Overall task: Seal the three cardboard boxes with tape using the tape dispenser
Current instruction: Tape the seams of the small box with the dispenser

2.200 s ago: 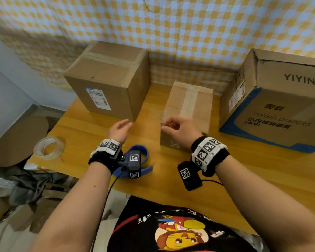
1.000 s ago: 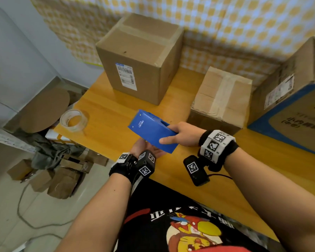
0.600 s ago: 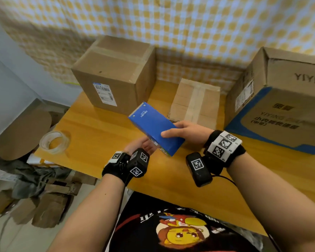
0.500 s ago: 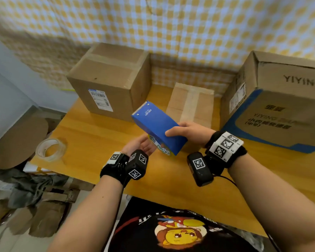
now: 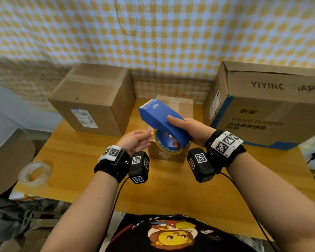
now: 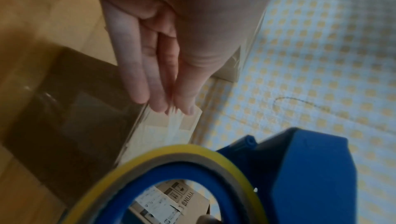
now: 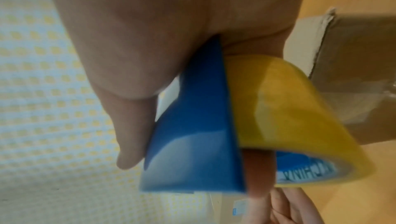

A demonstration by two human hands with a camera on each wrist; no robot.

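- Since half a second ago the blue tape dispenser [image 5: 162, 122] has been lifted higher and tilted, so its toothed cutting edge points up and away and the yellow tape roll [image 5: 166, 145] now shows beneath it; the left hand [image 5: 135, 140], which was cupped under the dispenser, has come off to the left of the roll
- Right hand [image 5: 191, 131] is the working grip: thumb along the dispenser's top, fingers wrapped underneath and through the roll's core, clamped on the dispenser
- In the right wrist view the thumb [image 7: 128, 126] lies against the blue shell [image 7: 193, 134] and the roll [image 7: 289, 117] sits just beside it
- Left hand's fingers [image 6: 137, 68] are straight and together, tips close to the roll's edge; whether they touch tape cannot be told
- Dispenser is held in the air above the small cardboard box [image 5: 180, 106], which sits mid-tabletop with a tape strip along its top
- Left cardboard box [image 5: 91, 99] stands far left, a tape band across its top and a label on its near face
- Large printed cardboard box [image 5: 265, 106] stands at the right
- Spare clear tape roll [image 5: 35, 172] lies flat at the near left corner of the tabletop [image 5: 171, 193]
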